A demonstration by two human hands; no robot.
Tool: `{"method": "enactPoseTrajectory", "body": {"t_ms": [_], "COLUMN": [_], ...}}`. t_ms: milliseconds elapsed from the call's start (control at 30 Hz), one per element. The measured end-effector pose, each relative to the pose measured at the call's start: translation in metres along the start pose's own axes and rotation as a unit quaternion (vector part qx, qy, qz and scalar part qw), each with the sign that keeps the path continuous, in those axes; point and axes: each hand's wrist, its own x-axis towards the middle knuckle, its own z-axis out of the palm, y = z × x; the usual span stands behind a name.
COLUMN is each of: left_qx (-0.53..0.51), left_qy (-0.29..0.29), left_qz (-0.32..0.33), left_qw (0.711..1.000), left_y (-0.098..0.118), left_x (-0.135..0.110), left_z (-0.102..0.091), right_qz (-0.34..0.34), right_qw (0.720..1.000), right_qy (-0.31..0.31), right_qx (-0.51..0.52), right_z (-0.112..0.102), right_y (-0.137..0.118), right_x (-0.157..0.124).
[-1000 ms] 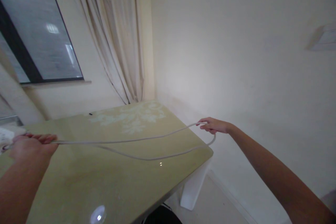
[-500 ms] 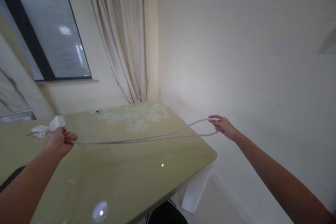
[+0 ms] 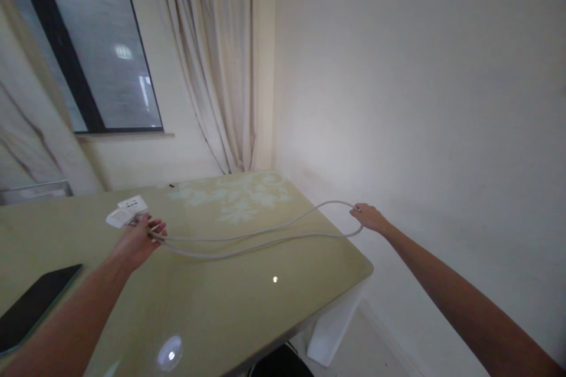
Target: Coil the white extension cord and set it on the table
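Note:
A long white cable [image 3: 247, 238] is stretched in a loose doubled loop above the table, between my two hands. My left hand [image 3: 140, 240] grips its left end, fingers curled round the strands. Just beyond those fingers are white blocks: a socket head [image 3: 133, 204] with dark slots and a second white piece [image 3: 118, 218] beside it. Part of them is hidden behind my hand. At the far right, past the table's edge, my right hand [image 3: 369, 217] pinches the bend of the loop.
The glossy yellow-green table [image 3: 212, 300] has a white floral pattern at its far corner. A dark flat tablet-like thing [image 3: 38, 303] lies at the left. A small black object [image 3: 172, 185] rests near the back edge. A black seat [image 3: 283, 363] shows below the front edge.
My left hand has moved right, closer to my right hand, and the cable strands have slackened and spread apart. The white blocks moved with it. More of the dark flat thing shows.

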Motion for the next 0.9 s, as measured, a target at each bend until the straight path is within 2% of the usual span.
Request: {"method": "enactPoseTrajectory", "body": {"t_ms": [100, 200, 267, 300, 333, 367, 400, 433, 467, 500, 533, 567, 600, 633, 700, 767, 900], "left_qx": [-0.030, -0.082, -0.117, -0.135, -0.153, -0.171, -0.187, -0.200, -0.209, -0.216, -0.219, -0.219, -0.213, -0.201, -0.160, -0.114, -0.053], "left_qy": [-0.009, -0.033, -0.055, -0.067, -0.078, -0.088, -0.098, -0.108, -0.118, -0.129, -0.142, -0.154, -0.162, -0.164, -0.151, -0.124, -0.063], "left_qz": [0.027, 0.054, 0.059, 0.061, 0.065, 0.071, 0.077, 0.083, 0.086, 0.086, 0.082, 0.077, 0.075, 0.078, 0.106, 0.142, 0.170], "left_qw": [0.999, 0.995, 0.990, 0.987, 0.983, 0.979, 0.974, 0.970, 0.967, 0.964, 0.962, 0.960, 0.961, 0.963, 0.970, 0.975, 0.982], "left_y": [0.000, 0.007, 0.015, 0.020, 0.024, 0.028, 0.032, 0.036, 0.039, 0.041, 0.044, 0.045, 0.046, 0.047, 0.048, 0.047, 0.043], "left_x": [-0.005, -0.012, -0.017, -0.021, -0.025, -0.030, -0.036, -0.043, -0.050, -0.058, -0.065, -0.073, -0.079, -0.084, -0.089, -0.087, -0.069], "left_z": [0.007, 0.017, 0.026, 0.030, 0.035, 0.041, 0.046, 0.051, 0.056, 0.060, 0.063, 0.065, 0.066, 0.065, 0.058, 0.046, 0.015], "right_qz": [0.009, -0.010, -0.102, -0.153, -0.198, -0.230, -0.246, -0.250, -0.238, -0.206, -0.164, -0.113, -0.064, -0.020, 0.049, 0.104, 0.110], "right_qw": [1.000, 0.995, 0.974, 0.965, 0.957, 0.944, 0.917, 0.860, 0.782, 0.710, 0.657, 0.613, 0.575, 0.549, 0.527, 0.549, 0.566], "right_qy": [0.013, 0.092, 0.203, 0.207, 0.168, 0.086, -0.051, -0.205, -0.340, -0.419, -0.449, -0.454, -0.442, -0.395, -0.244, -0.077, 0.007], "right_qx": [-0.020, -0.036, 0.001, 0.056, 0.132, 0.221, 0.309, 0.394, 0.465, 0.528, 0.583, 0.636, 0.686, 0.736, 0.813, 0.826, 0.817], "right_z": [0.005, 0.010, 0.019, 0.027, 0.038, 0.050, 0.065, 0.080, 0.095, 0.109, 0.120, 0.129, 0.134, 0.137, 0.138, 0.135, 0.124], "right_y": [-0.009, -0.040, -0.079, -0.103, -0.130, -0.158, -0.187, -0.216, -0.243, -0.269, -0.292, -0.312, -0.328, -0.339, -0.349, -0.341, -0.291], "right_x": [-0.003, -0.017, -0.037, -0.050, -0.066, -0.083, -0.101, -0.118, -0.134, -0.147, -0.155, -0.159, -0.157, -0.151, -0.128, -0.099, -0.050]}}
